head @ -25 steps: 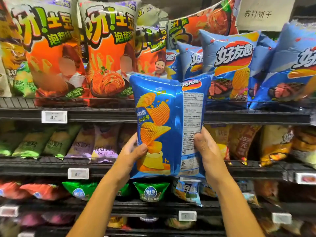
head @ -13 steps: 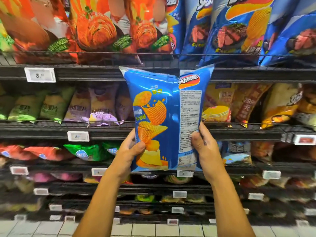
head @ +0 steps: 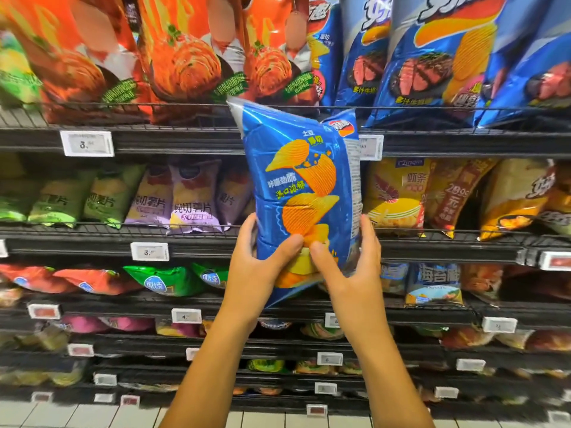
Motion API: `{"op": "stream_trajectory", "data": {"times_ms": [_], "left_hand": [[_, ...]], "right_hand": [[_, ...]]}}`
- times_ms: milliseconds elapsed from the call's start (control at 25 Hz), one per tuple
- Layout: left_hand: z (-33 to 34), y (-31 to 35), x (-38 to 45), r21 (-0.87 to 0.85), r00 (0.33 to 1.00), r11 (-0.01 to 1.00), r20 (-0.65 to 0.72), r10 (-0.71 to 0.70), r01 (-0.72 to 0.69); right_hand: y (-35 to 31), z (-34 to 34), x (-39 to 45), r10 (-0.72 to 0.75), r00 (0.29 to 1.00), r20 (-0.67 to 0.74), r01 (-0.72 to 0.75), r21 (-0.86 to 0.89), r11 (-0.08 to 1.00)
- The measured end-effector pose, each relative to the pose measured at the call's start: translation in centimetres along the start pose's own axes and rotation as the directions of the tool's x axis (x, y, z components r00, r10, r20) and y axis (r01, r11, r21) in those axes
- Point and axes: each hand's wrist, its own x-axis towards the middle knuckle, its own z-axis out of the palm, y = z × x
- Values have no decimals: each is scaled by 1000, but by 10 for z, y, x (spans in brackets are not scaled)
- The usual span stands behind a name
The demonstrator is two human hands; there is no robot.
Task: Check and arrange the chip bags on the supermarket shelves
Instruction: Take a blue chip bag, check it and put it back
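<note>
Nearest the camera, two bare forearms rise from the bottom edge, elbows cut off. The left hand (head: 256, 267) wraps the lower left edge of a blue chip bag (head: 299, 193), thumb pressed on its front and fingers hidden behind the bag. The right hand (head: 352, 267) clasps the lower right edge, thumb on the front just beside the left thumb, fingers curled round the side. Both hands are closed on the bag, which is held in the air in front of the shelves, touching none of them.

The bag stands on its long axis, near upright, its top leaning slightly to the left and its bottom corner pointing down between the wrists. Its printed face with ridged yellow chips is turned toward the camera; the back label shows only as a thin sliver along the right edge, too narrow to read.

Behind it, a price tag (head: 370, 146) on the upper shelf rail (head: 185, 140) is half covered by the bag. On the top shelf, orange bags (head: 182, 57) and large blue bags (head: 432, 57) are cut off by the frame. The lowest shelves are dim and blurred, their packets hard to tell apart.
</note>
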Motion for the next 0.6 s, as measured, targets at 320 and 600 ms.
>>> {"op": "stream_trajectory", "data": {"times_ms": [320,600], "left_hand": [[-15,14,7,-2,996,1000,86,18,-18],[-13,19,46,-145,972,987,235,-30,66]], "right_hand": [[5,-21,16,5,999,41,-14,220,975],[0,-29,34,-42,990,134,-21,438,899]]}}
